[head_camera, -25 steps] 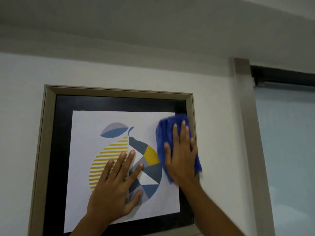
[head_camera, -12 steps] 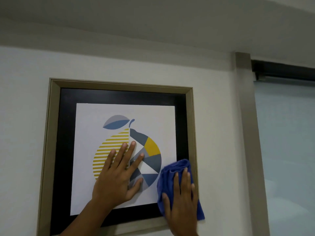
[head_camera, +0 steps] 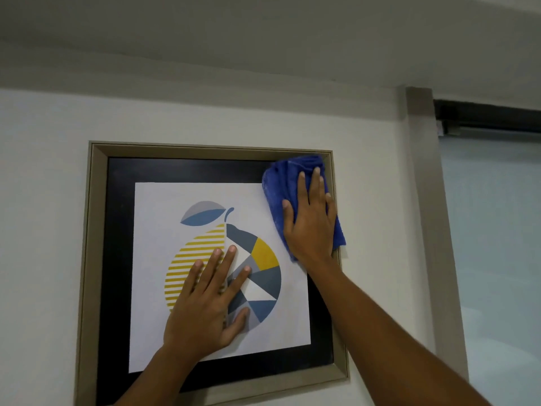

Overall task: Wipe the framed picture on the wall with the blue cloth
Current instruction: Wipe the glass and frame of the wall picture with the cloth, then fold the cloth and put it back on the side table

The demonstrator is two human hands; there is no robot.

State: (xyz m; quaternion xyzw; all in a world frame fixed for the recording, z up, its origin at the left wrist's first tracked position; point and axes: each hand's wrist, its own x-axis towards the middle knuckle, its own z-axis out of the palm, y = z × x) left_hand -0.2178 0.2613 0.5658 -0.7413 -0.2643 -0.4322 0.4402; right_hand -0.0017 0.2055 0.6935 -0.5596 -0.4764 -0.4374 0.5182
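Observation:
The framed picture (head_camera: pixel 96 230) hangs on a white wall: a beige frame, a black mat and a white print of a striped yellow and grey-blue fruit. My left hand (head_camera: pixel 205 306) lies flat on the print's middle, fingers spread, holding nothing. My right hand (head_camera: pixel 310 227) presses the crumpled blue cloth (head_camera: pixel 278 189) flat against the picture's top right corner. The cloth covers that corner of the mat and overlaps the frame's right edge.
A beige vertical post (head_camera: pixel 430 230) runs down the wall right of the picture. Beyond it is a pale window blind (head_camera: pixel 497 259) under a dark rail (head_camera: pixel 486 118). The ceiling (head_camera: pixel 263 39) is close above.
My right hand with the cloth went from the upper right down to the frame's bottom right corner, then back up to the top right corner. My left hand stayed flat on the print.

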